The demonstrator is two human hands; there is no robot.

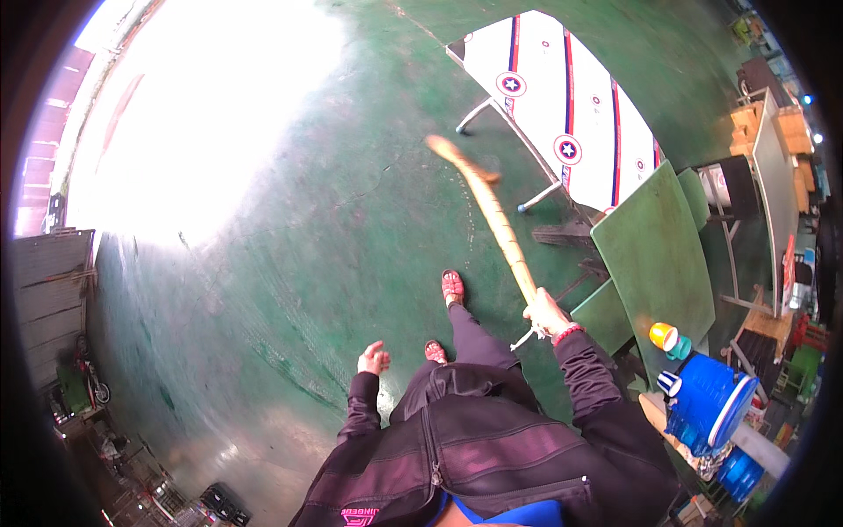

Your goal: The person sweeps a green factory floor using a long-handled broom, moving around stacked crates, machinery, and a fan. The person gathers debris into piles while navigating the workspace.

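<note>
My right hand is wrapped round the near end of a long, ringed bamboo stick. The stick reaches forward over the floor, and a short side stub sticks out near its far end. A pale cord hangs beside my grip, and a red bead bracelet circles that wrist. Low on the left, my left hand hangs away from everything, fingers loosely bent and holding nothing. Both my feet, in red sandals, are on the green floor, one ahead of the other.
A white patterned folding table stands ahead on the right, beside a green table. Nearer are an orange cup and a blue water cooler. Bright light washes out the floor at far left. A bicycle leans by the left wall.
</note>
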